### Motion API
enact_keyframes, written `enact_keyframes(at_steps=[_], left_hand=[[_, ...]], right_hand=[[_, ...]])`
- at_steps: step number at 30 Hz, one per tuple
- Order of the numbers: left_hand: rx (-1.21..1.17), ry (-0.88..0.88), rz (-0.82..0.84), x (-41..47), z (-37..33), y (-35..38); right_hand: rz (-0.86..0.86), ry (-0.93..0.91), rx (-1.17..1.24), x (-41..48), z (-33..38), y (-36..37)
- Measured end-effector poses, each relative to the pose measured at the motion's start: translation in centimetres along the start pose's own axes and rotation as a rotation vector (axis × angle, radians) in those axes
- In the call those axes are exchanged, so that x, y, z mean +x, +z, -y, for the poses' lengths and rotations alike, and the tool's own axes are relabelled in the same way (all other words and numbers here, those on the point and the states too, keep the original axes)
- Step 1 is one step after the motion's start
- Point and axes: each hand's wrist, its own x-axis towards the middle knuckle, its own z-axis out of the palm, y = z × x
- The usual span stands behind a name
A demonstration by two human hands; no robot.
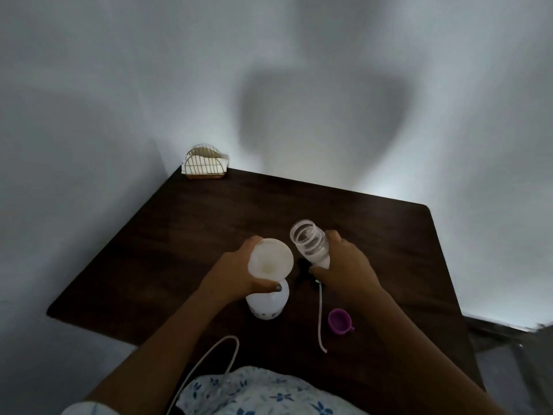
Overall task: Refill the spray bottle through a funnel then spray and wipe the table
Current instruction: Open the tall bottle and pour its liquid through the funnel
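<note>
Spray bottle [267, 305] under funnel [270, 259] gripped by left hand [236, 274]; right hand [344, 265] grasps tilted jar [308, 242].

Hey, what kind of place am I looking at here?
Likely a home dining corner: a dark wooden table against plain white walls, a wire napkin holder on its far corner.

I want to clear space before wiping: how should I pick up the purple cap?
Pinch the purple cap across its round wall, coming straight down from above. It seems to sit open side up on the table, clear of the white tube to its left, so both sides are free.
</note>
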Motion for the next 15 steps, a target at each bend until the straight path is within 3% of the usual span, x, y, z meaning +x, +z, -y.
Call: enact_keyframes(at_steps=[4,7,10,12,15], left_hand=[[0.122,0.011,-0.02,0.0,-0.1,-0.2],[0.368,-0.006,-0.054,-0.5,-1.1,-0.5],[0.557,0.056,-0.277,-1.1,-2.9,-1.1],[0.5,0.165,-0.388,-1.2,-4.2,-1.3],[0.192,0.339,-0.321,-0.4,-6.6,-0.8]], right_hand=[[-0.011,-0.008,0.041,0.1,0.4,-0.4],[-0.019,-0.012,0.057,0.0,0.4,-0.7],[-0.047,-0.006,0.091,-0.2,0.4,-1.1],[-0.08,0.001,0.099,-0.4,0.7,-1.6],[-0.134,-0.019,0.111,-0.7,1.3,-2.5]])
